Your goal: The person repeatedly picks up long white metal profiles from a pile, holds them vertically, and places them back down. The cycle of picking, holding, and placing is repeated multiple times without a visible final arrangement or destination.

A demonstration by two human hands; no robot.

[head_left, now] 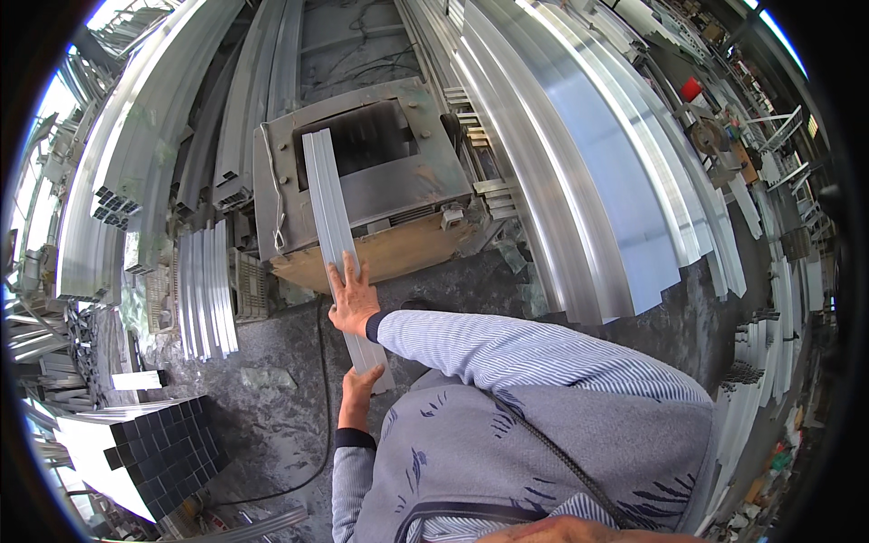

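Observation:
A long silver metal profile [328,195] with grooves along its length slopes from a grey boxy machine [407,181] down toward my body. Its far end lies over the dark opening [362,136] in the machine's top. My right hand [355,297] lies on the profile about midway, fingers spread over its upper face and thumb by its left edge. Nearer to me, my left hand [358,385] grips the profile close to its lower end. The thumb shows on top; the other fingers are hidden beneath.
Long shiny metal profiles [543,163] are stacked to the machine's right. More bundled profiles [154,136] lie on the left. At the lower left stands a bundle of dark square tube ends [167,457]. A black cable [324,407] runs across the grey floor [272,425].

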